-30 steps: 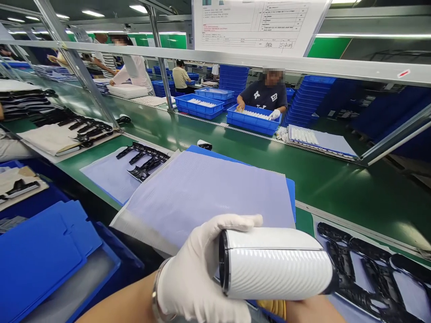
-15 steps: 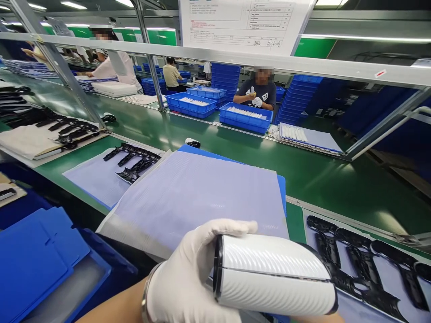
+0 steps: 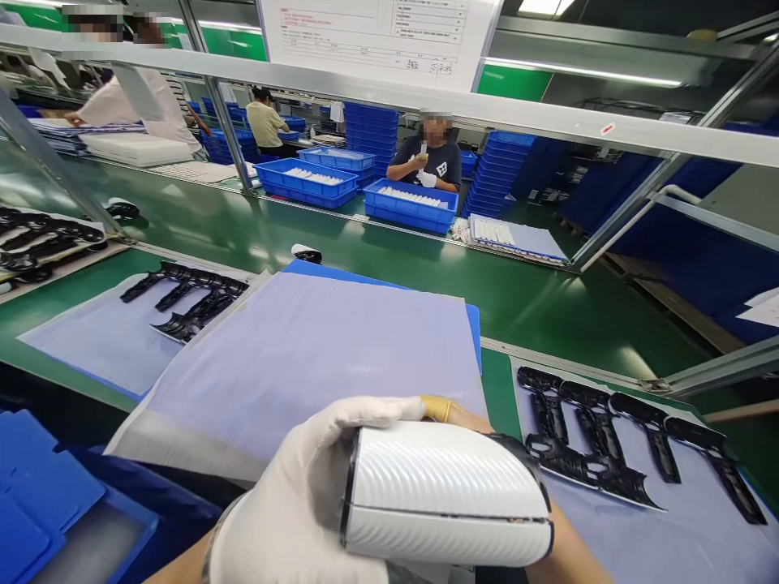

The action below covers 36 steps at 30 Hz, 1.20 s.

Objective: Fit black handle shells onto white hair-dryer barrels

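Left hand (image 3: 298, 495), right hand (image 3: 456, 415) clasp one white ribbed housing (image 3: 444, 495).

The left hand (image 3: 298, 495) wears a white glove (image 3: 316, 462), with a metal bangle (image 3: 208, 558) just behind its cuff — the right hand (image 3: 468, 418) has a yellow finger cot (image 3: 434, 408).

Glossy ribbed white plastic housing (image 3: 444, 495)

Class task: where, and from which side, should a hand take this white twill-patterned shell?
Take the white twill-patterned shell round its curved middle, from above: the barrel shape suits a wrapping hand, and the gloved left hand occupies the black-rimmed end.
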Tool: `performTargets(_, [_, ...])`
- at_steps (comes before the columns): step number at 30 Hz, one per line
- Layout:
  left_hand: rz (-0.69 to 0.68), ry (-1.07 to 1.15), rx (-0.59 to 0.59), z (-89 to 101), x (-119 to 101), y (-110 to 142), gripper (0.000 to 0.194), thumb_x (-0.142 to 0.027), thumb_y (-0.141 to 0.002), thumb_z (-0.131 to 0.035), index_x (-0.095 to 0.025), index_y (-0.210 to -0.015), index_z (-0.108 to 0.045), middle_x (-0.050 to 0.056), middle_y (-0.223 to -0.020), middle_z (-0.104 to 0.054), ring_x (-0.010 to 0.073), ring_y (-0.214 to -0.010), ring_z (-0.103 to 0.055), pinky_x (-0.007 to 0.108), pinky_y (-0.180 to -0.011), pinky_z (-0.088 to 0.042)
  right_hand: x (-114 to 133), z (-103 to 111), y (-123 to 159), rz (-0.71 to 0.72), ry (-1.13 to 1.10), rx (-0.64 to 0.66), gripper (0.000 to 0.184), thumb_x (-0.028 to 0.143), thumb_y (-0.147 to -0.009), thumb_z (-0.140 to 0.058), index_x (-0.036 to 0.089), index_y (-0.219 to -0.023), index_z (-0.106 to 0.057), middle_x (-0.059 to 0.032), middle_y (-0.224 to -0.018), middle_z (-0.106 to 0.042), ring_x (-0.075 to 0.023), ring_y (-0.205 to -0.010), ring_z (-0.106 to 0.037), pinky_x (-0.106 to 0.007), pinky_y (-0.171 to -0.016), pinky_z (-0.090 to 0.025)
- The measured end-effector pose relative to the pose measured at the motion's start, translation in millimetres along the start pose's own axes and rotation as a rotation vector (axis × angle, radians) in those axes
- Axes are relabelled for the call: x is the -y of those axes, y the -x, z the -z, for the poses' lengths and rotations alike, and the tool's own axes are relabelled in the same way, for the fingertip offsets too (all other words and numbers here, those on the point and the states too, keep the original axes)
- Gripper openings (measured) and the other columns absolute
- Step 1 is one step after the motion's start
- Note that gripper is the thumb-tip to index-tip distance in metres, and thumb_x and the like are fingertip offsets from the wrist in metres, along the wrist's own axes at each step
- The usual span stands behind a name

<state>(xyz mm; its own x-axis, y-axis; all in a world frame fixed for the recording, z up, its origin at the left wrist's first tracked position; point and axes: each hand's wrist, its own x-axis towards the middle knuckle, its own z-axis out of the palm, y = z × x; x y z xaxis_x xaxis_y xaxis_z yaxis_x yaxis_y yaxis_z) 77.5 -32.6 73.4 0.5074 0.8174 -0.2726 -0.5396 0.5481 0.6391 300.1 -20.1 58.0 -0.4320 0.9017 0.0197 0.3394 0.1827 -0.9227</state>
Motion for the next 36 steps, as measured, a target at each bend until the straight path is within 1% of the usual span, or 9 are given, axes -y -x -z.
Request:
performTargets(2, [-0.077,-0.05,0.003,-0.4,1,2,0.026,-0.031,-0.079,-0.076,-0.026,-0.105,-0.078,0.006,-0.116,-0.077,0.0379,-0.127,-0.061,0.054,-0.113,-0.043,3,2,2,0.062,0.024,0.027,0.045,0.024,-0.087,-0.061,0.033,-0.131,-0.064,-0.0041,-0.125,-0.069,-0.0269,-0.116,-0.064,-0.036,-0.099,-0.051])
performTargets(5, [-0.204,-0.12,-0.023,-0.1,2,5,0.024,-0.027,-0.076,-0.078,-0.03,-0.1,-0.078,0.001,-0.118,-0.076,0.0347,-0.129,-0.06,0.048,-0.113,-0.045,5,3,4,0.142,0.089,-0.018,0.043,0.03,-0.09,-0.063,0.035,-0.133,-0.06,-0.0027,-0.126,-0.067,-0.0269,-0.117,-0.061,-0.036,-0.101,-0.048])
performTargets(10, [-0.055,-0.043,-0.045,2.8,5,6,0.025,-0.033,-0.079,-0.076,-0.025,-0.103,-0.079,0.005,-0.118,-0.076,0.0331,-0.12,-0.066,0.045,-0.106,-0.052,-8,2,1,0.16,0.126,-0.005,0.035,0.03,-0.094,-0.06,0.032,-0.13,-0.061,-0.0022,-0.125,-0.067,-0.0249,-0.118,-0.06,-0.037,-0.104,-0.045])
performTargets(13, [-0.145,-0.023,-0.032,9.0,11,8,0.029,-0.024,-0.077,-0.078,-0.027,-0.105,-0.077,0.003,-0.124,-0.074,0.0281,-0.12,-0.066,0.036,-0.103,-0.054,-13,3,1,0.16,0.128,-0.005,0.038,0.029,-0.093,-0.063,0.034,-0.131,-0.061,-0.0014,-0.128,-0.067,-0.0236,-0.12,-0.06,-0.035,-0.105,-0.045])
performTargets(15, [-0.142,-0.021,-0.012,12.8,14,8,0.03,-0.024,-0.079,-0.076,-0.027,-0.108,-0.076,0.003,-0.128,-0.072,0.0269,-0.124,-0.064,0.034,-0.106,-0.052,-12,4,3,0.133,0.131,-0.028,0.04,0.027,-0.093,-0.063,0.036,-0.132,-0.06,-0.0003,-0.13,-0.066,-0.0225,-0.121,-0.06,-0.033,-0.106,-0.045])
performTargets(21, [-0.002,-0.043,-0.059,6.9,9,3,0.026,-0.032,-0.086,-0.067,-0.025,-0.11,-0.076,0.003,-0.13,-0.07,0.0297,-0.132,-0.057,0.041,-0.111,-0.047,-6,3,5,0.131,0.132,-0.047,0.038,0.029,-0.092,-0.065,0.03,-0.13,-0.061,-0.0035,-0.132,-0.065,-0.0228,-0.122,-0.059,-0.035,-0.109,-0.043])
performTargets(26, [0.037,-0.097,0.018,1.4,6,3,0.034,-0.04,-0.09,-0.062,-0.024,-0.117,-0.074,0.008,-0.128,-0.071,0.0354,-0.126,-0.061,0.053,-0.11,-0.047,-5,6,-1,0.151,0.202,-0.055,0.036,0.029,-0.092,-0.062,0.026,-0.128,-0.064,-0.0067,-0.131,-0.067,-0.026,-0.122,-0.061,-0.041,-0.109,-0.046])
performTargets(31, [-0.21,-0.235,0.041,12.5,14,9,0.035,-0.026,-0.076,-0.08,-0.028,-0.111,-0.074,0.006,-0.132,-0.069,0.0347,-0.129,-0.058,0.05,-0.114,-0.043,-8,9,-4,0.207,0.241,-0.061,0.034,0.031,-0.094,-0.06,0.026,-0.128,-0.065,-0.0081,-0.132,-0.067,-0.0275,-0.124,-0.061,-0.043,-0.111,-0.045])
performTargets(36, [-0.398,-0.323,0.105,13.0,18,7,0.082,-0.012,-0.036,-0.098,-0.03,-0.112,-0.073,0.006,-0.13,-0.07,0.0382,-0.125,-0.06,0.051,-0.114,-0.04,-14,8,-4,0.222,0.283,-0.159,0.034,0.038,-0.096,-0.06,0.025,-0.126,-0.067,-0.0092,-0.13,-0.068,-0.0292,-0.125,-0.06,-0.044,-0.112,-0.045])
